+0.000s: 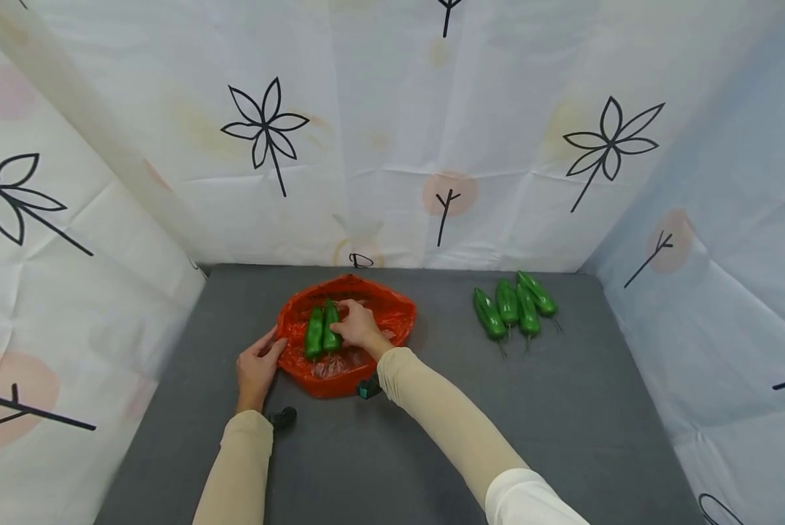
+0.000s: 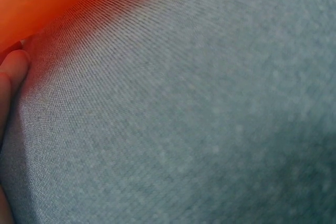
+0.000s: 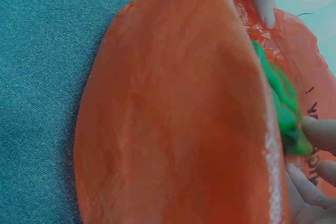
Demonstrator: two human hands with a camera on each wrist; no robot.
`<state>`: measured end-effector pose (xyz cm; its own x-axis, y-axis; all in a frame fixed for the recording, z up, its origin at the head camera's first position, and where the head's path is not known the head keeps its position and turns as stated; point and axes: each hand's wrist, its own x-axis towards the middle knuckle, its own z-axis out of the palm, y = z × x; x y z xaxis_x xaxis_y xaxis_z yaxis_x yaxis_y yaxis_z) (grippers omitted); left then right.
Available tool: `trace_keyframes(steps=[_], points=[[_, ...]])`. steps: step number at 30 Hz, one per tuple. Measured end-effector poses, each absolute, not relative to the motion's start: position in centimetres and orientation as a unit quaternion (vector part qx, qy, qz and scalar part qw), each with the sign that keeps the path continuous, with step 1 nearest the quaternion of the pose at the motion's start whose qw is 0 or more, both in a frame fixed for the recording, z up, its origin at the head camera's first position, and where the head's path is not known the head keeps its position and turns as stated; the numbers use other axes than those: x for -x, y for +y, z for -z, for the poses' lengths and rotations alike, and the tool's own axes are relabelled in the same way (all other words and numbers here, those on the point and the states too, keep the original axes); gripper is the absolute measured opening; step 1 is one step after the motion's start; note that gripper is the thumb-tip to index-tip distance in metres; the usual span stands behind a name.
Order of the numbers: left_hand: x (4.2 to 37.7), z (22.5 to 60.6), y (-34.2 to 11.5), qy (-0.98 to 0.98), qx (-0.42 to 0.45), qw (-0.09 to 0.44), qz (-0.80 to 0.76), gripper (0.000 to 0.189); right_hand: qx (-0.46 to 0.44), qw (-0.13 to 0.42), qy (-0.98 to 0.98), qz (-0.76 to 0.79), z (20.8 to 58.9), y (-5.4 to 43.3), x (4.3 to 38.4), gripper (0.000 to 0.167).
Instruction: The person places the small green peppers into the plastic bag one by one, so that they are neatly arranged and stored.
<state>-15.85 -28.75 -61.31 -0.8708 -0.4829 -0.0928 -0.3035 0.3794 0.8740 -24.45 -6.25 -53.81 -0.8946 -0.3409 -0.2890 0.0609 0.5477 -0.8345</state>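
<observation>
Two green peppers (image 1: 314,335): we see them lying side by side inside the red bag (image 1: 340,386), left of its middle.
Bag: spread wide on the grey table (image 1: 445,437), thin and crinkled; from the right wrist we make out dark lettering (image 3: 313,111) on its wall.
Right hand (image 1: 361,326): our thumb and fingers reach in over the bag and touch the right-hand one of the pair; we cannot tell whether they grip it or merely rest against it.
Left hand (image 1: 257,366): we pinch the bag's left rim between thumb and fingers.
Cream sleeves (image 1: 448,408): they cover both our forearms, on the near side of the bag.
Loose peppers (image 1: 527,313): we count four, all green, grouped on the table to the right of the bag and well apart from it.
White cloth (image 1: 366,146): it rises beyond the bag, and we see black flower outlines (image 1: 264,125) on it.
</observation>
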Motion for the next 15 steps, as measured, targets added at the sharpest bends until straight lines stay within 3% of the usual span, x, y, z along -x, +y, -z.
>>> trace_keyframes(steps=[7,15], points=[[16.1,61.41,-28.52,-0.823,-0.226,0.104,0.511,0.051,0.077,0.232,0.846,0.474,53.6,-6.21,24.49,0.05],[15.87,61.45,-28.64,-0.822,-0.225,0.11,0.512,0.051,0.096,0.241,0.845,0.467,53.26,-5.91,24.43,0.052]])
